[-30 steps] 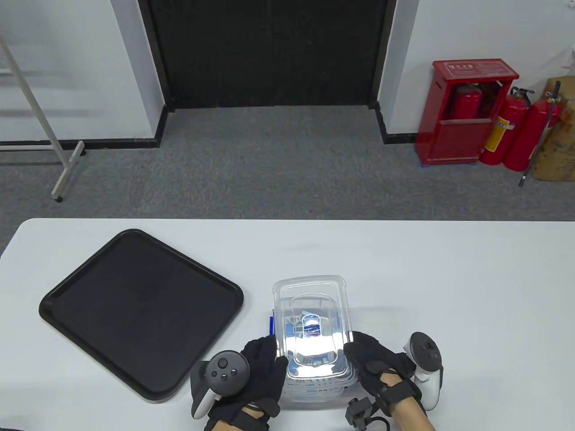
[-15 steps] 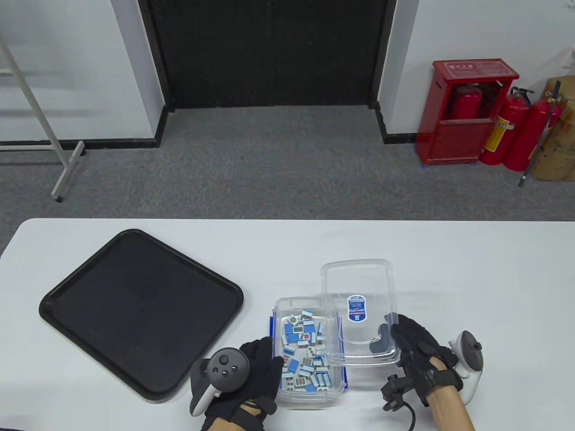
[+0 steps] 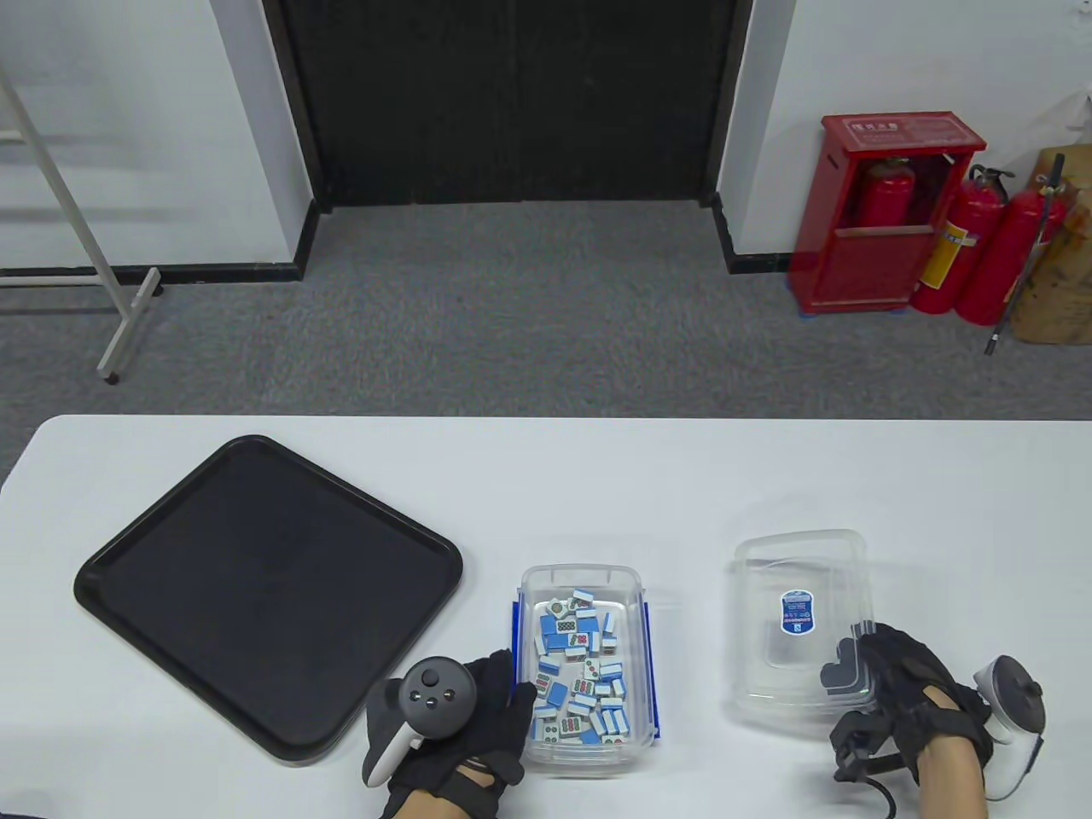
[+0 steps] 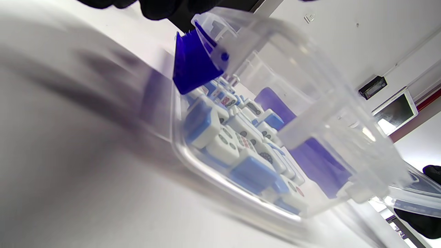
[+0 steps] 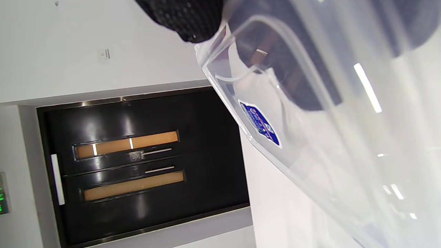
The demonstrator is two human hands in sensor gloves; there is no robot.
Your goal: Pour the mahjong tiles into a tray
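Observation:
A clear plastic box [image 3: 585, 751] with blue side latches stands open near the table's front edge, holding several blue-and-white mahjong tiles [image 3: 580, 674]. The tiles [image 4: 237, 144] show through the box wall [image 4: 310, 103] in the left wrist view. My left hand [image 3: 486, 717] rests against the box's left side. My right hand [image 3: 896, 691] grips the near edge of the clear lid [image 3: 798, 623], which has a blue sticker, out to the box's right. The lid [image 5: 310, 137] fills the right wrist view. The black tray [image 3: 264, 589] lies empty at the left.
The white table [image 3: 853, 478] reaches beyond the tray and box. Red fire extinguishers [image 3: 981, 247] and a red cabinet [image 3: 887, 213] stand on the floor beyond the table, at the far right.
My right hand lifted the lid off the box and carried it to the right, lowering it toward the table. My left hand stayed at the box's left side.

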